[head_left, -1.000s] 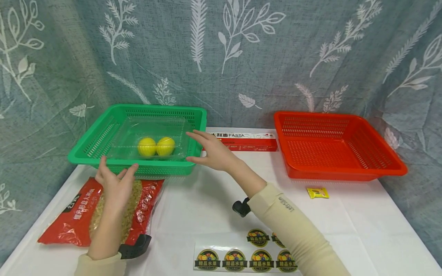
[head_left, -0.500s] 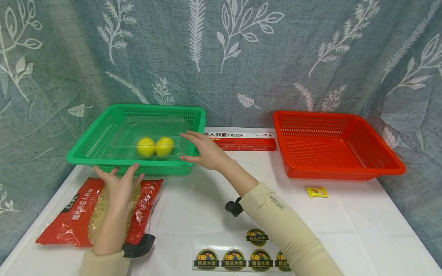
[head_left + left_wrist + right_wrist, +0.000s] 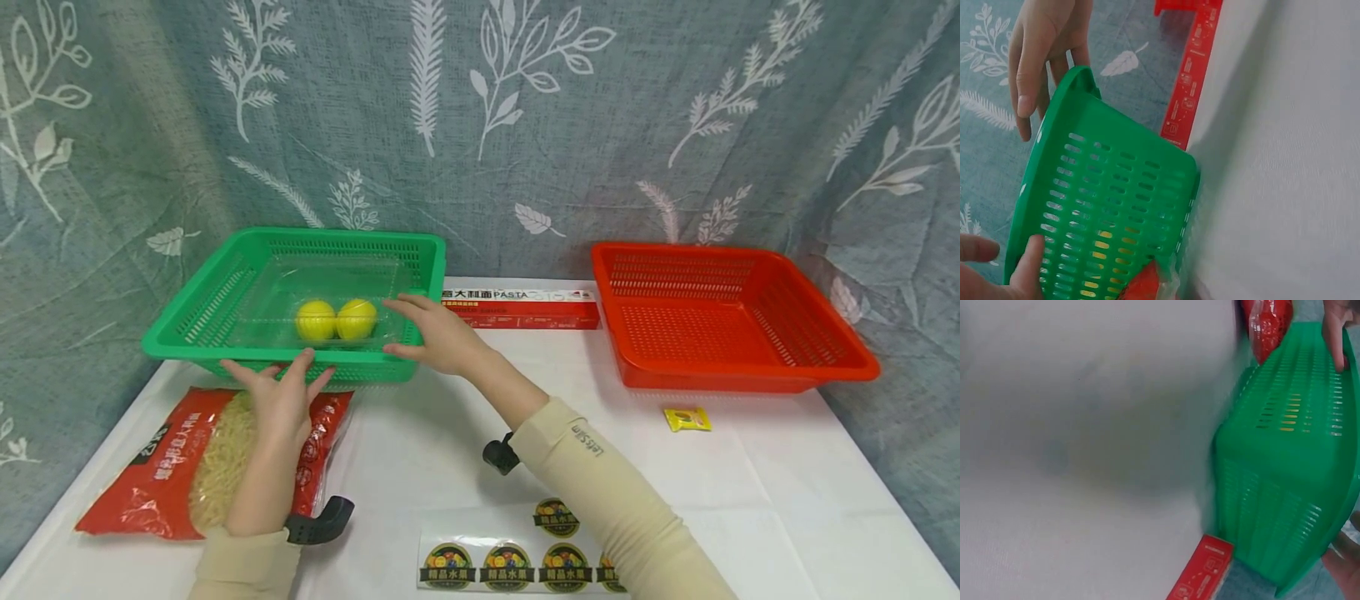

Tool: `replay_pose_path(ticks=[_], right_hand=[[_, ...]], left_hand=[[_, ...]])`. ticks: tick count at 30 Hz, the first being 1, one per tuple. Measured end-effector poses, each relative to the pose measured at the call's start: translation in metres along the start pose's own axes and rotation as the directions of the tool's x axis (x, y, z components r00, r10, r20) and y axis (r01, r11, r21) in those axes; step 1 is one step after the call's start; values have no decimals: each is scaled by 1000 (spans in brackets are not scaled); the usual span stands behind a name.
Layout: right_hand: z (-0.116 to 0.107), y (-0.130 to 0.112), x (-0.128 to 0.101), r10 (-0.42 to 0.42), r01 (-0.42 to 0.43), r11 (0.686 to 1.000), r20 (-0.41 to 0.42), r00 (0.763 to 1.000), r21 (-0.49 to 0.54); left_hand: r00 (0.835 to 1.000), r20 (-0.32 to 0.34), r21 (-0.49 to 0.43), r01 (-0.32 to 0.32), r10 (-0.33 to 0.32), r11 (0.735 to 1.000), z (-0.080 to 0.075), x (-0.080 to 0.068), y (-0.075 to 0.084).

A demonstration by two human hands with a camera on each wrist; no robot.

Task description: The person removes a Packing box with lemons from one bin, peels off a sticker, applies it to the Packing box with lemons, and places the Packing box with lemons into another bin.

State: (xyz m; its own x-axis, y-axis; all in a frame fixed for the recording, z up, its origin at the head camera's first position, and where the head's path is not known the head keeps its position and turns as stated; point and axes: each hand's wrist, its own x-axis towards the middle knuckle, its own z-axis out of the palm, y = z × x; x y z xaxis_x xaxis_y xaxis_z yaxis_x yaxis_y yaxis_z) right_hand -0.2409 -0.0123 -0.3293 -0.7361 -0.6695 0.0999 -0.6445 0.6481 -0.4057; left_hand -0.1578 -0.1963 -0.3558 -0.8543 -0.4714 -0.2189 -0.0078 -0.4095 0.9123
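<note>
A green plastic basket (image 3: 300, 353) stands at the left, holding a clear plastic box (image 3: 258, 308) with two round yellow balls (image 3: 336, 320) seen through it. My left hand (image 3: 281, 404) is at the basket's front rim, fingers spread. In the left wrist view one of its digits (image 3: 1030, 265) lies against the outer wall. Over the right rim reaches my right hand (image 3: 442, 335), its fingers loosely extended toward the clear box. In the left wrist view that right hand (image 3: 1054, 37) hangs fingers-down beside the basket's corner. Neither hand visibly grips anything.
A red bag of pasta (image 3: 180, 467) lies under my left forearm. Behind stands a red pasta box (image 3: 525, 310); to the right, a red basket (image 3: 750, 371). In front are a small yellow packet (image 3: 687, 419) and a sheet of round stickers (image 3: 480, 537).
My left hand has moved to the right along the basket's front rim. The right hand has shifted slightly left over the right rim. The basket and balls stay in place.
</note>
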Motion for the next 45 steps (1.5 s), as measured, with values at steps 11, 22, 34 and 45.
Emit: replay_pose_path(ticks=[11, 22, 34, 45], right_hand=[[4, -8, 6, -24, 23, 999, -25, 999, -29], [5, -13, 10, -2, 1, 999, -16, 1000, -37], [11, -22, 19, 75, -76, 996, -19, 997, -38], [24, -38, 36, 239, -239, 969, -6, 971, -60]], left_hand=[[999, 19, -87, -42, 44, 995, 2, 4, -7], [999, -21, -81, -32, 31, 996, 6, 3, -6], [999, 6, -50, -46, 46, 998, 6, -3, -8], [998, -4, -67, -63, 63, 996, 4, -2, -9]])
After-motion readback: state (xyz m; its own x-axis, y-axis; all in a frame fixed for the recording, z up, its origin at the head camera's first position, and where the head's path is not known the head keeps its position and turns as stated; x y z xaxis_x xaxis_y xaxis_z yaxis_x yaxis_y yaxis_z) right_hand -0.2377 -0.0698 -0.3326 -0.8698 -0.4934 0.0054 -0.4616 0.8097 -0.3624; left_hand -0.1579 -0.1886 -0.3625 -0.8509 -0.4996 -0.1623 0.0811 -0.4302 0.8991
